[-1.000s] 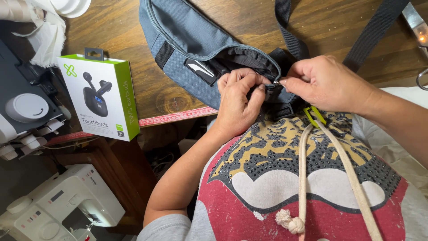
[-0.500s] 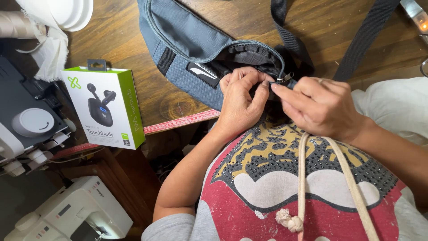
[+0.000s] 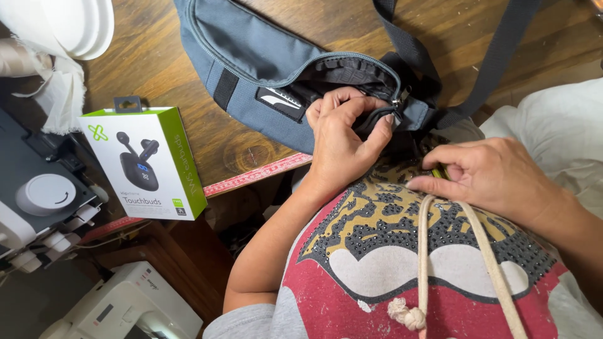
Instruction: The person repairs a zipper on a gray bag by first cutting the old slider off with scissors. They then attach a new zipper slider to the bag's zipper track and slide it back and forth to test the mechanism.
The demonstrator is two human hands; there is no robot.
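While the blue waist bag [image 3: 264, 69] lies across the wooden worktop [image 3: 157, 56] at upper centre, long axis slanting down-right, the left hand [image 3: 342, 141] pinches its zipper end [image 3: 392, 107]. Lower right, the right hand [image 3: 496, 176] rests apart, curled around something green. A green earbuds box [image 3: 151, 163] stands left.

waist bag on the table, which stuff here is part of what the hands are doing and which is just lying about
In hand:
blue waist bag
its zipper
left hand, pinching the bag's open edge
right hand, resting on the shirt

Lying about:
green earbuds box
white sewing machine
white plates
red measuring tape
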